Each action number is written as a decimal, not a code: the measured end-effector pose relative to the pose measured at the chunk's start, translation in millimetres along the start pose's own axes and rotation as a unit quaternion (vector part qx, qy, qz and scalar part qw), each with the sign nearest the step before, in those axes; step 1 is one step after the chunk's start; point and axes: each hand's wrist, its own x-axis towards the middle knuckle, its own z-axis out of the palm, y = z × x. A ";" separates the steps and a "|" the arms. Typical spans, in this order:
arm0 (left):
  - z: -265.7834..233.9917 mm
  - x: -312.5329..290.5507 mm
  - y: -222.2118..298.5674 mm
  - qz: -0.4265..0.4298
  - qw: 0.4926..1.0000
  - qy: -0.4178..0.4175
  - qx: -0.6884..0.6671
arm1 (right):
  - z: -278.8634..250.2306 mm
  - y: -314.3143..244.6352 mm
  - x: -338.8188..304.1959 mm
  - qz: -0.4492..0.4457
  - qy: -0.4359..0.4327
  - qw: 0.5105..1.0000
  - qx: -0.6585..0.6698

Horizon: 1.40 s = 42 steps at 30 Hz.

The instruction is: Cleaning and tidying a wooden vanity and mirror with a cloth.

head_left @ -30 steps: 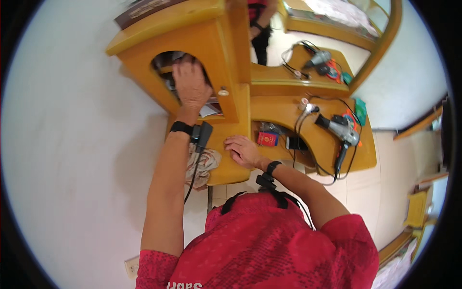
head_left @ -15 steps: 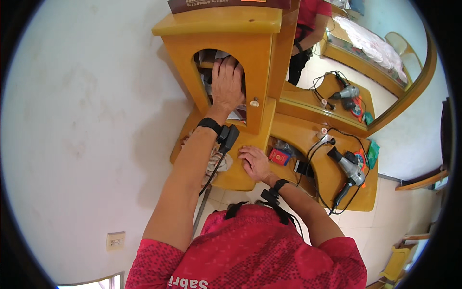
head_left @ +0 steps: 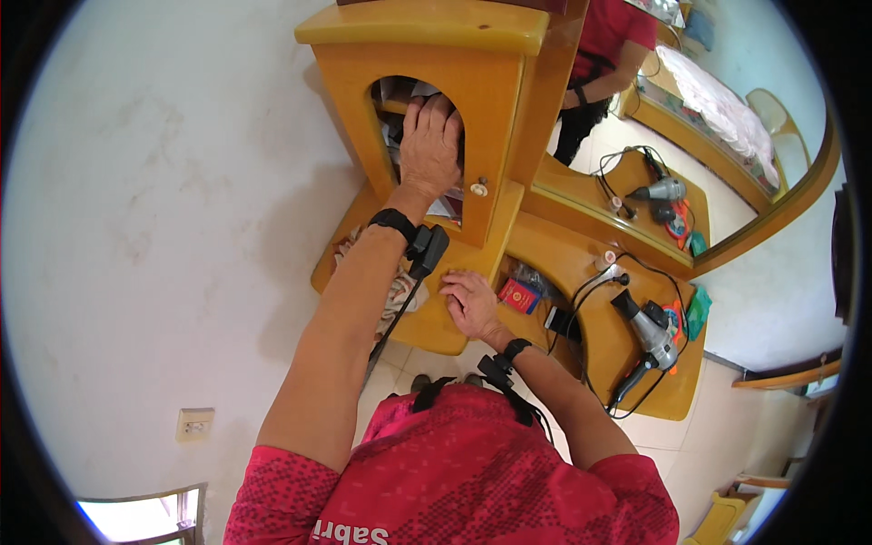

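My left hand point(head_left: 431, 145) is at the arched opening of a small wooden cabinet point(head_left: 486, 118), back of the hand up and fingers stretched out. Its fingertips are partly lost among pale papers point(head_left: 422, 89) and dark things inside, and I cannot make out anything held. My right hand point(head_left: 472, 302) rests on the yellow wooden ledge below the cabinet, fingers loosely spread with nothing in them. To its right, an open drawer-like recess holds a red booklet point(head_left: 519, 295) and a dark phone-like device point(head_left: 558, 322). A crumpled patterned cloth point(head_left: 395, 300) lies under my left forearm.
A round knob point(head_left: 479, 187) is on the cabinet door. On the dresser top point(head_left: 595, 381) lie a grey hair dryer point(head_left: 649, 331) with its looping black cord, a small white-capped jar point(head_left: 607, 261) and a green packet point(head_left: 698, 312). A mirror point(head_left: 581, 173) stands behind. A white wall point(head_left: 163, 227) borders the left.
The view has shifted slightly. My left hand stays at the cabinet opening with its fingers a little more bent; my right hand stays on the ledge.
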 end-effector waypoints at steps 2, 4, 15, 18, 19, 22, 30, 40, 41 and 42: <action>-2.6 0.7 1.6 -0.012 1.000 -0.006 0.002 | -0.2 -1.5 0.5 -0.005 0.016 1.000 0.011; -5.9 1.7 -0.2 -0.011 1.000 -0.005 -0.010 | 1.0 -5.1 3.5 -0.006 0.012 1.000 0.013; -29.8 5.8 3.0 0.006 0.997 -0.073 -0.035 | 3.6 -7.7 -0.3 -0.011 0.021 1.000 -0.005; -46.4 3.6 6.2 -0.010 0.991 -0.103 -0.087 | 3.0 -7.6 -2.8 0.001 0.018 1.000 -0.014; -53.4 -0.1 9.2 0.003 0.991 -0.102 -0.091 | 2.4 -5.8 -4.3 0.003 0.014 1.000 -0.016; -82.0 -19.2 13.6 -0.023 0.975 -0.075 -0.206 | -0.3 -7.0 -4.4 0.011 0.026 0.999 -0.022; -94.1 -26.5 -18.8 -0.176 0.923 -0.044 -0.338 | -3.7 -13.7 2.1 0.029 -0.013 0.999 -0.021; -76.1 -9.4 -22.6 -0.291 0.860 -0.080 -0.411 | 0.9 -12.5 -1.1 0.044 -0.012 0.998 -0.039; -73.1 -7.7 -20.6 -0.287 0.861 -0.080 -0.412 | 0.7 -12.1 -1.2 0.042 -0.012 0.998 -0.036; -69.2 -6.0 -18.8 -0.293 0.848 -0.064 -0.438 | 0.8 -11.9 -1.6 0.040 -0.013 0.999 -0.033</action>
